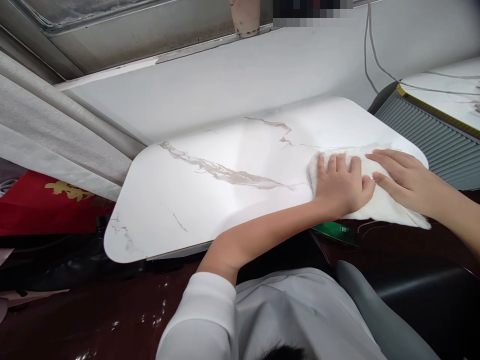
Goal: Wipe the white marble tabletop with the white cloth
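A folded white cloth [390,205] lies on the right end of a white, marble-patterned tabletop [210,200], with one corner hanging past the front edge. My left hand [343,182] is closed on the cloth's left part, its fingers bent down into the fabric. My right hand [408,182] rests on the right part of the same cloth, fingers stretched out and slightly apart. Both palms face down, and the two hands are close together but not touching.
A cup [245,17] stands on the window ledge behind the table. Light curtain [56,110] and a red bag [48,205] are at left. Cables [369,50] hang at upper right by a ribbed grey panel [431,135]. A green box [335,231] sits under the front edge.
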Demonstrator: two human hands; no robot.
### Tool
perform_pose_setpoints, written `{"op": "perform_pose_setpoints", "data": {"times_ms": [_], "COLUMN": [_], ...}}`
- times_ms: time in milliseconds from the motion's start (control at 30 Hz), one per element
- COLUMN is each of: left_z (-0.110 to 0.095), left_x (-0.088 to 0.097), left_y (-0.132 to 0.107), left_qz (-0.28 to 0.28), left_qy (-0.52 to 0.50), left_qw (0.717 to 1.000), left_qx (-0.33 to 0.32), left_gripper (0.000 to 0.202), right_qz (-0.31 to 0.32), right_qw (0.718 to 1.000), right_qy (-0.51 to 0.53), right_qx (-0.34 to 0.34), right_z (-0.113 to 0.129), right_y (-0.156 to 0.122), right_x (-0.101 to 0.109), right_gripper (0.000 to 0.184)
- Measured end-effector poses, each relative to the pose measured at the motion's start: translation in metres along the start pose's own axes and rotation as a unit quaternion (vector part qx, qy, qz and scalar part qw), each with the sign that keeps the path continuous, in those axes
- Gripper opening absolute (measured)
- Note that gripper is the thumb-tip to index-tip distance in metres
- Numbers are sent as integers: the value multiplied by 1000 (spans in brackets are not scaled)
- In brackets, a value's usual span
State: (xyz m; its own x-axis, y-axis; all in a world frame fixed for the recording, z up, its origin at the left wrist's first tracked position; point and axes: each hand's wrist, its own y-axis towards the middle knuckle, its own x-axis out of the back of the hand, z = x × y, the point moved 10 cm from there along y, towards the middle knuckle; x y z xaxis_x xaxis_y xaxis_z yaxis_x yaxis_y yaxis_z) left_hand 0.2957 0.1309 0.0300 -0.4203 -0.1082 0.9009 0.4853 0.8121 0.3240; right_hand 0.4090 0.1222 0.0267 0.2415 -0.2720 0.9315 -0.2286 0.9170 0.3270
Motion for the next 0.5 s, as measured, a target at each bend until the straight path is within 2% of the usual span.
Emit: {"op": "perform_pose_setpoints", "data": {"times_ms": [133, 233, 400, 500], "left_z": [-12, -19, -20, -15], "left_x": [-1, -1, -9, -17], "left_y": [2, 6, 23, 41], "left_qz": [-2, -4, 15, 28], "left_qy": [11, 25, 21, 4], "left_qw": [1000, 1000, 1000, 1000], "left_qx": [-5, -7, -7, -9], "left_gripper": [43, 43, 45, 44], "right_qz": [-3, -13, -22, 21], "right_qw": [999, 998, 998, 996], "right_qy": [-6, -8, -39, -41], "right_qx": [-48, -54, -34, -81], "right_z": [-21, -31, -46, -67], "right_y": [-15, -19, -5, 10], "right_x": [1, 1, -1, -9], "right_gripper": [52, 53, 56, 56]}}
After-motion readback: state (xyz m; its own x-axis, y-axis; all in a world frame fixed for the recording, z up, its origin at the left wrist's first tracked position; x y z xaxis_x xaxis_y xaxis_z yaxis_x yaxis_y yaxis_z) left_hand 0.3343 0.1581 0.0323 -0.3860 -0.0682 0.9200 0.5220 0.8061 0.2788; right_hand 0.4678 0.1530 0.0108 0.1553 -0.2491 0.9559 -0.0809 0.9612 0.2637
